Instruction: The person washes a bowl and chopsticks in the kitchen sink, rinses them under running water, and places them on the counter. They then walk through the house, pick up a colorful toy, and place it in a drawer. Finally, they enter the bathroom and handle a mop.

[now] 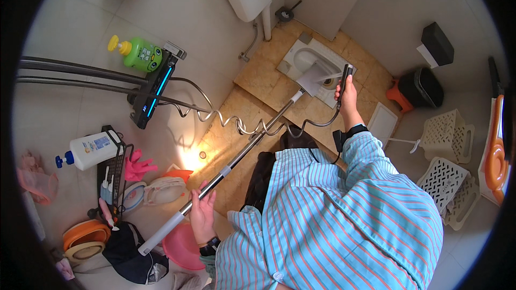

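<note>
My left hand (202,211) holds a telescopic metal pole (242,155) just above its grey grip (163,231). The pole slants away from me, and a flat, pale mop-like head (312,78) at its far end rests over a white squat toilet (299,57). In my right hand (347,98) is a black handheld sprayer (344,82). Water streams from it to the left onto the flat head. A coiled hose (258,127) runs from the sprayer to the shower fixture on the left wall. The flat head hides part of the toilet bowl.
The shower shelf (151,94) carries a green pump bottle (143,54). Below are a wire rack (111,169) with a white bottle (94,151), and a pink basin (181,245). A tiled step (258,102) crosses the floor. Perforated baskets (443,177) and a black bin (421,88) stand right.
</note>
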Tool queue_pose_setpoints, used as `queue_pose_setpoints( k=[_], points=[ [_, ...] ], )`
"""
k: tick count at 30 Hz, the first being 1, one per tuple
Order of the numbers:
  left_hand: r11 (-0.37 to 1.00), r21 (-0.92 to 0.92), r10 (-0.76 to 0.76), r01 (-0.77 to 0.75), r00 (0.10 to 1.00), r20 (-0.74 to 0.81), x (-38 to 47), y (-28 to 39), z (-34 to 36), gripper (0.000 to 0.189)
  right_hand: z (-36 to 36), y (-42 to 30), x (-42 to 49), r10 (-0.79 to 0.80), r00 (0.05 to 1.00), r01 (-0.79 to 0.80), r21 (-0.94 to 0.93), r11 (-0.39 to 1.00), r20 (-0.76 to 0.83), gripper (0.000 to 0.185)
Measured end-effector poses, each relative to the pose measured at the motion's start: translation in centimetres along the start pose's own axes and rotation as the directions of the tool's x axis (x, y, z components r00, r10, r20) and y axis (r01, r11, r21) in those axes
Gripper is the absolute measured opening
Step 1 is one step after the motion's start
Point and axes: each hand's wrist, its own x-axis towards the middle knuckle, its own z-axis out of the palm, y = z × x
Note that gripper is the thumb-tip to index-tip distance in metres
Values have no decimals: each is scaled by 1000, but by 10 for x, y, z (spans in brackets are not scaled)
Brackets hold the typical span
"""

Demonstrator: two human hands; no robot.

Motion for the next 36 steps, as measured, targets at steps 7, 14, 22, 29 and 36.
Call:
queue_pose_setpoints(
  k=[7, 14, 22, 29, 36],
  points=[
    [999, 44, 20, -22, 999, 34, 6, 8, 10, 19, 20, 10, -22, 17, 994, -15, -19, 1000, 112, 51],
    [997, 69, 29, -33, 998, 63, 7, 15, 16, 19, 28, 10, -22, 18, 991, -15, -24, 1000, 132, 52],
    [998, 65, 16, -18, 1000, 18, 7, 15, 21, 20, 29, 7, -12, 71, 989, -71, -6, 997, 126, 53],
    [997, 65, 36, -40, 998, 58, 7, 13, 17, 22, 23, 7, 26, 10, 999, -7, -54, 999, 41, 53],
    [999, 43, -20, 19, 1000, 1, 2, 10, 17, 24, 11, 5, 62, 12, 998, -16, -67, 998, -63, 48]
  ],
)
